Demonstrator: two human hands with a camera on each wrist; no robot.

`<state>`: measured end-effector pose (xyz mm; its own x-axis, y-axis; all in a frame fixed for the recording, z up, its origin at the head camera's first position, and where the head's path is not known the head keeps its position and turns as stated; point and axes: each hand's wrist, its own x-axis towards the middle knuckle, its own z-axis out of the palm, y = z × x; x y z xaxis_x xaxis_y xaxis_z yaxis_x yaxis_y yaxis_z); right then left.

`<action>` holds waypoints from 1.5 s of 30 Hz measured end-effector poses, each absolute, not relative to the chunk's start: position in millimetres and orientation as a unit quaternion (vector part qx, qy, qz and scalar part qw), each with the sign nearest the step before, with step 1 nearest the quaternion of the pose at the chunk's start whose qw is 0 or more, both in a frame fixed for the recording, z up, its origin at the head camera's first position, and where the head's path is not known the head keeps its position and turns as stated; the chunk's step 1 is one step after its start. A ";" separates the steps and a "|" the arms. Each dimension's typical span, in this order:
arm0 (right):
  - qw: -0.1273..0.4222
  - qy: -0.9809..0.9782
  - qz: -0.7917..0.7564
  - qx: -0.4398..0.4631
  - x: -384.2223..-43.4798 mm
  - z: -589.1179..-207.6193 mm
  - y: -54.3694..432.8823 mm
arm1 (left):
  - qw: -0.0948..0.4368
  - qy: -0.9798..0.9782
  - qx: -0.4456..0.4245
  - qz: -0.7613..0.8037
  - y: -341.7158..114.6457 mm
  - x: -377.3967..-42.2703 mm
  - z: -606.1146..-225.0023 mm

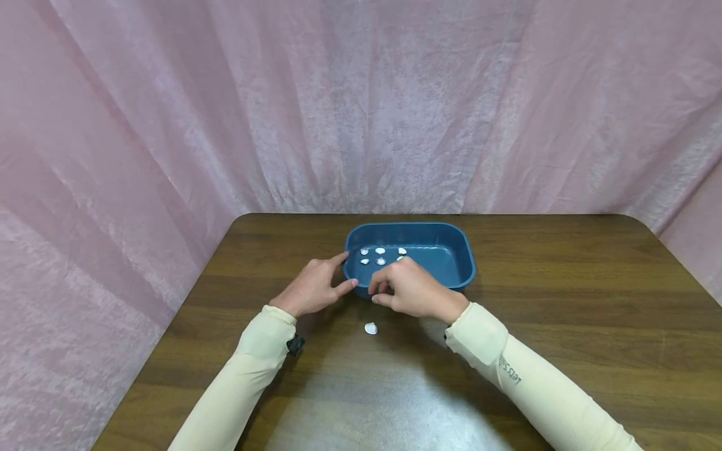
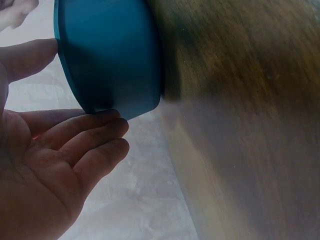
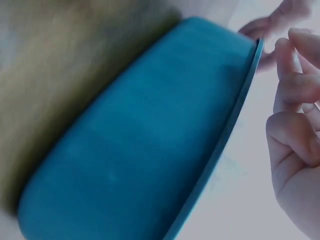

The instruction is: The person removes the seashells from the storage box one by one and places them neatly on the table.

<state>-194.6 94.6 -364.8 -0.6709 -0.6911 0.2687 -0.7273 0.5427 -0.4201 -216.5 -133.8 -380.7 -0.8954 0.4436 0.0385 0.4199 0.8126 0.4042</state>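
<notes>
A blue plastic basin (image 1: 445, 279) stands on the wooden table, with several small white shells (image 1: 380, 250) in rows on its floor. My left hand (image 1: 312, 290) is at the basin's left end, its thumb and fingertips touching the rim. In the left wrist view, the left fingers (image 2: 102, 150) lie fairly straight against the basin's outer wall. Over the near rim, my right hand (image 1: 410, 289) has its fingers loosely bent, and nothing shows between thumb and fingers. It partly covers one shell. Another white shell (image 1: 370, 327) lies on the table in front of the basin.
The brown wooden table (image 1: 570, 300) extends to both sides of the basin. Behind its far edge hangs a pink velvet curtain (image 1: 395, 113), which also runs along the left side.
</notes>
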 end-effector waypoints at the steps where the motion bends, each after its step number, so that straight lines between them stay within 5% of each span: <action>1: 0.039 -0.879 0.256 0.402 -196.7 -363.3 97.1 | 0.029 0.952 0.227 0.205 -133.9 -216.4 -380.6; 16: 0.005 -0.928 0.232 0.291 -233.7 -366.7 125.1 | 0.042 0.955 0.213 0.202 -134.2 -216.5 -381.5; 45: -0.061 -0.952 0.165 0.250 -261.4 -387.7 96.4 | 0.045 0.956 0.210 0.199 -133.5 -215.5 -379.5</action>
<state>-261.4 96.4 -387.7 -0.8678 -0.4957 -0.0340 -0.4552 0.8207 -0.3452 -215.5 -133.5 -379.5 -0.9076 0.4199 -0.0031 0.3839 0.8328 0.3989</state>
